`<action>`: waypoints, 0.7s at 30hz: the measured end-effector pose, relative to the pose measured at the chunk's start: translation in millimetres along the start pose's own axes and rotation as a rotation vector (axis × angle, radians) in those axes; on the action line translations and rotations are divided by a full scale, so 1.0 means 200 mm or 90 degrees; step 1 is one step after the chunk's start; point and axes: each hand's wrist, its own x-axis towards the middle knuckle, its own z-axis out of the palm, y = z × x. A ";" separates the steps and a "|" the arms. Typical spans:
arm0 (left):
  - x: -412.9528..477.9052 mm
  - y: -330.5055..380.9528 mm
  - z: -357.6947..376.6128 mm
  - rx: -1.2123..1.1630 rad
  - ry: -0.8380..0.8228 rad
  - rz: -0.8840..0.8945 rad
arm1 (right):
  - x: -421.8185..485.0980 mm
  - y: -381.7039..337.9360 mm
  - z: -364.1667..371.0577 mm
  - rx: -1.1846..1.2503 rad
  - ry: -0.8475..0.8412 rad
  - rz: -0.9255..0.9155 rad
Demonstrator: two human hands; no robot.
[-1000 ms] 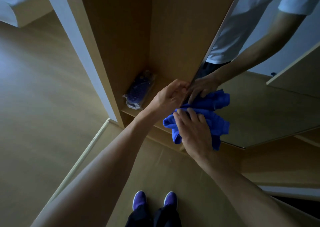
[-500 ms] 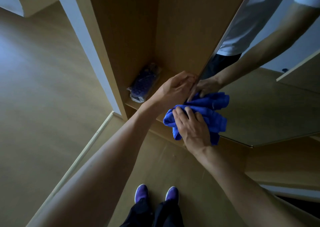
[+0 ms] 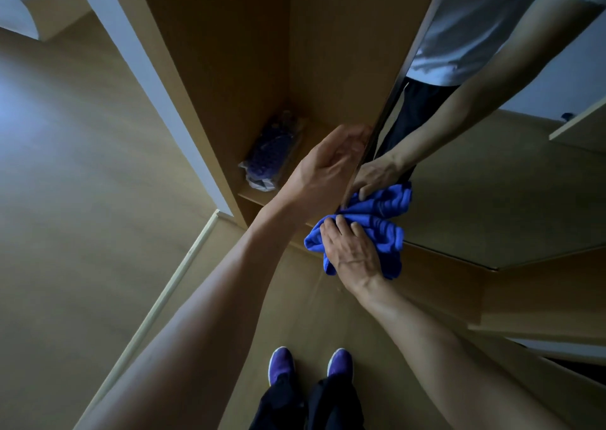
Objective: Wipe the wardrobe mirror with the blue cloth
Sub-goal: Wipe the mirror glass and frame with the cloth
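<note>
Clutching blue cloth in right hand, wad along mirror bottom edge, left hand gripping mirror side

quick count, nothing fancy: hands x2, left hand + right hand. blue cloth x1. mirror x1. wardrobe x1. purple shoes x2. plastic-wrapped packet x1, back corner of wardrobe shelf.
</note>
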 end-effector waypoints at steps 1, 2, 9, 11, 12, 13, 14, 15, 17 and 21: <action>0.00 -0.01 0.01 0.004 -0.001 -0.001 | -0.01 0.02 0.01 0.061 -0.025 -0.006; -0.01 -0.02 0.02 0.004 -0.006 -0.005 | -0.03 0.03 0.01 0.123 -0.048 0.027; -0.06 -0.13 0.09 -0.014 -0.011 -0.052 | -0.20 0.05 0.14 0.886 -0.256 0.511; -0.06 -0.18 0.10 -0.024 -0.010 -0.061 | -0.20 0.02 0.14 1.056 -0.252 0.600; -0.07 -0.19 0.11 -0.027 -0.013 -0.068 | -0.20 0.01 0.14 1.119 -0.235 0.626; -0.07 -0.21 0.11 -0.027 -0.018 -0.075 | -0.20 0.01 0.13 1.166 -0.218 0.646; -0.08 -0.22 0.12 -0.026 -0.025 -0.079 | -0.19 0.01 0.12 1.200 -0.200 0.667; -0.08 -0.23 0.12 -0.025 -0.031 -0.083 | -0.18 0.01 0.11 1.227 -0.196 0.693; -0.10 -0.25 0.13 -0.022 -0.039 -0.092 | -0.16 0.00 0.11 1.317 -0.216 0.760; -0.10 -0.27 0.15 -0.030 -0.025 -0.112 | -0.11 -0.05 0.13 1.510 -0.271 0.779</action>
